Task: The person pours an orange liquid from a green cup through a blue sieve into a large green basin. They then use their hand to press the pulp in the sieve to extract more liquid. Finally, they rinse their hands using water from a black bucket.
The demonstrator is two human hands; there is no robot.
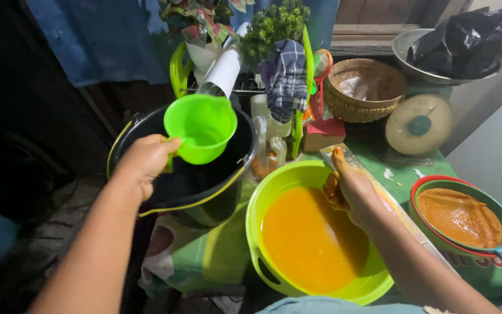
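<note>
Left hand [145, 163] had its fingers clamped round the handle of a green cup [200, 128], held level w/ mouth up over the black bucket [190, 180], prob. so any drip fell inside. Right hand [348, 189], stained orange, had fingers together, curled down over the far rim of the green basin [268, 256], gripping nothing I could make out; it seemed to steady the basin. Basin held orange liquid [312, 241], sat near, at the desk's near edge, just beside the bucket.

Outward: strainer [463, 216] w/ orange pulp on the right, handle past the desk [405, 168] edge. Far side crowded: woven basket [366, 90], kitchen scale [419, 124] w/ black bag [472, 40] in its pan, checked cloth [287, 78], plants [274, 23]. Little free room betw. basin and far clutter; open space only left of the bucket, off the desk.
</note>
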